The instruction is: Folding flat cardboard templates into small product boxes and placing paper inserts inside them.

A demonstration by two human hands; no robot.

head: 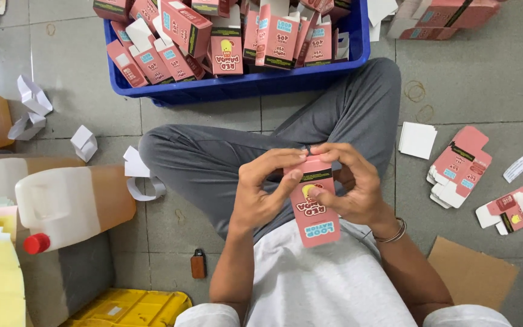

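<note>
Sitting cross-legged on the grey tiled floor (485, 79), the person holds a small pink carton (316, 203) upright over the lap, both hands closed around its upper half. The left hand (261, 191) wraps the carton's left edge with its thumb laid across the front panel, while the right hand (349, 188) curls over the top and right side, its thumb pressing on a round yellow-and-red picture in the middle of the face. A pale blue label strip shows near the carton's lower end and a dark band runs near its top, by the fingers. Just beyond the knees stands a blue plastic crate (237, 88) heaped with finished cartons (225, 42) of the same pink, each carrying a blue patch and a black-green band, tipped at all angles. To the person's right, a short stack of flat, unfolded pink blanks (461, 166) lies on the tiles, with a square white card pile (417, 139) beside it and more pink blanks (506, 212) a little farther out. A brown cardboard sheet (473, 275) lies near the right elbow. On the left rests a translucent jug (74, 206) of amber liquid with a red cap, lying on its side, and scraps of folded white paper (31, 103) are scattered about. A yellow bin (134, 309) sits at the lower edge.
</note>
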